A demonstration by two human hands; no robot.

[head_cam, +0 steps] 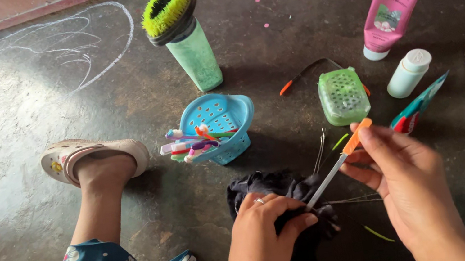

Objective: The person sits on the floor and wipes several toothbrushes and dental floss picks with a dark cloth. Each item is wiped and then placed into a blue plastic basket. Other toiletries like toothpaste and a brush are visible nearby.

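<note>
Dark, scuffed concrete floor (18,204) with white chalk scribbles (73,44); door threshold cut off at top left. Left hand (263,238) is pinching a crumpled black cloth (283,188) on the floor. Right hand (407,177) is clamping an orange-handled thin metal tool (339,163), its tip touching the cloth at the left fingers. Tool's exact kind is hard to make out. Blue perforated plastic basket (224,116) is lying tipped, toothbrushes (194,143) sticking out. Green lidded soap box (343,96) is sitting nearby, contents unclear.
</note>
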